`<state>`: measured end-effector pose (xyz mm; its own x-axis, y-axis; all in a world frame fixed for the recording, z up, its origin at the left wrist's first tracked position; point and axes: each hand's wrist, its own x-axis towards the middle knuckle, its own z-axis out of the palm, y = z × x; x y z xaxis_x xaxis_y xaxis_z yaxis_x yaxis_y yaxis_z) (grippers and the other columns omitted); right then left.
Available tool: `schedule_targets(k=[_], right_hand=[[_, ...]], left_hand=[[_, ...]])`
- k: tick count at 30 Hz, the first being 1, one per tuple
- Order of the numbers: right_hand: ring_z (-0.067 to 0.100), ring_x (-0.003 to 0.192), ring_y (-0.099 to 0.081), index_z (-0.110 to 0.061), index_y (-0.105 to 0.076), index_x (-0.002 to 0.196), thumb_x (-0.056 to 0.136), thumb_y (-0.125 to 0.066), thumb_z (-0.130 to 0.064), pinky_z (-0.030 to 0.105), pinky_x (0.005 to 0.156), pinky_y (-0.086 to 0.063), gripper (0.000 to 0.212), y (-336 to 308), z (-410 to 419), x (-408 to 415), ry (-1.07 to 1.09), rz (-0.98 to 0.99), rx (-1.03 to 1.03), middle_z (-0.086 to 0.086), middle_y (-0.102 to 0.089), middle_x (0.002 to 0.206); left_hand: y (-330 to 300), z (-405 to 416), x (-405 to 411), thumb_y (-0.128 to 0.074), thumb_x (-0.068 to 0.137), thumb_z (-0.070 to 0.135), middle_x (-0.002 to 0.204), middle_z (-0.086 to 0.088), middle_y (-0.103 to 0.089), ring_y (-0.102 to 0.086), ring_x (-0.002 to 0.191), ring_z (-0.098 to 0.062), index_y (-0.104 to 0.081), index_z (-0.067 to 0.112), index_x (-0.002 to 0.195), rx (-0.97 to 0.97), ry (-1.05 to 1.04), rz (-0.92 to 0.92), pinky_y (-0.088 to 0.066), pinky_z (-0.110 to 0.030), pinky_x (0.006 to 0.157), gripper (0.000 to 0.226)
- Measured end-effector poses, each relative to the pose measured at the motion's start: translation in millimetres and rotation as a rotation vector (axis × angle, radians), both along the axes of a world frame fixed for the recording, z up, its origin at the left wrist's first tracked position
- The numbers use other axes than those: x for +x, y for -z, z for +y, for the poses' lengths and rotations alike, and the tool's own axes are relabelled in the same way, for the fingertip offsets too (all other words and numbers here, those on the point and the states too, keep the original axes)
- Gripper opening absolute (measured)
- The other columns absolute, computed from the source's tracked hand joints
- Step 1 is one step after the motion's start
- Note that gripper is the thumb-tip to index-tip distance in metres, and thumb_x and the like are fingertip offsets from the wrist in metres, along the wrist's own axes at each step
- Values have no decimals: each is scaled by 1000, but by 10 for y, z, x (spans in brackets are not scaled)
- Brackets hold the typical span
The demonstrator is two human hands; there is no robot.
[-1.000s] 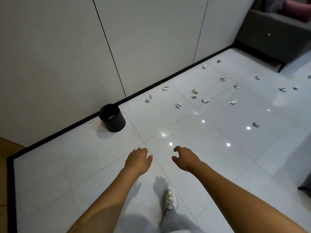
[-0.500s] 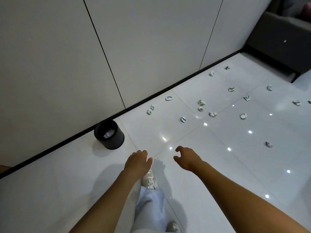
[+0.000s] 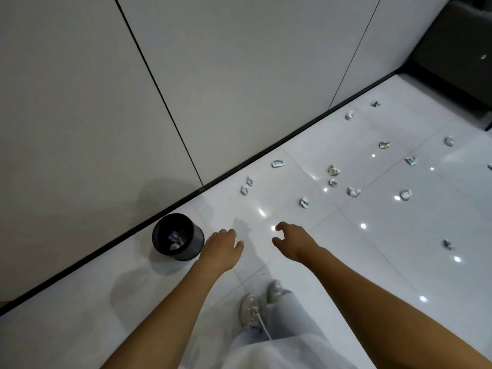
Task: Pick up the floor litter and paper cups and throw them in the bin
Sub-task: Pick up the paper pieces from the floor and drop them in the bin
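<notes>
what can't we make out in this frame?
- Bin, head view: holds crumpled paper, but the wall hides how much.
- Floor litter: too small to tell cups from scraps.
- One piece: cut by the right edge.
- Left hand, right hand: palms face away.

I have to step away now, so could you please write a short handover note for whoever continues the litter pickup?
Left hand: open, holding nothing, beside the bin.
Right hand: open, fingers loosely curled, holding nothing.
Bin stands against the wall's black skirting and already has a few crumpled pieces inside.
Left to do: crumpled cups on the floor tiles, nearest ones at and, more scattered towards the sofa.
</notes>
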<state>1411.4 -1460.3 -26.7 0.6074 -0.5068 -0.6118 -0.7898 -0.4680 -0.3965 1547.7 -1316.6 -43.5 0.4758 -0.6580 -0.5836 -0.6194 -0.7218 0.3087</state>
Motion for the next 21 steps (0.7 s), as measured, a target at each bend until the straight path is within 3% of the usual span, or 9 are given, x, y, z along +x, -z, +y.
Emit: schedule_targets(k=[15, 21], right_hand=[[27, 128, -46, -13, -42, 140, 98, -48, -31, 33, 100, -39, 47, 345, -1535, 1620, -70, 32, 41, 11, -50, 138], [26, 121, -49, -13, -41, 140, 97, -48, -27, 31, 93, -41, 46, 560, -2033, 2087, -50, 49, 61, 12, -53, 131]], left_hand=[[263, -1371, 1436, -37, 99, 41, 129, -11, -52, -47, 119, -27, -49, 11, 127, 53, -107, 18, -43, -37, 98, 43], [451, -1823, 1867, -38, 99, 39, 132, -11, -51, -47, 121, -27, -48, 11, 130, 78, -128, 43, -41, -37, 98, 44]])
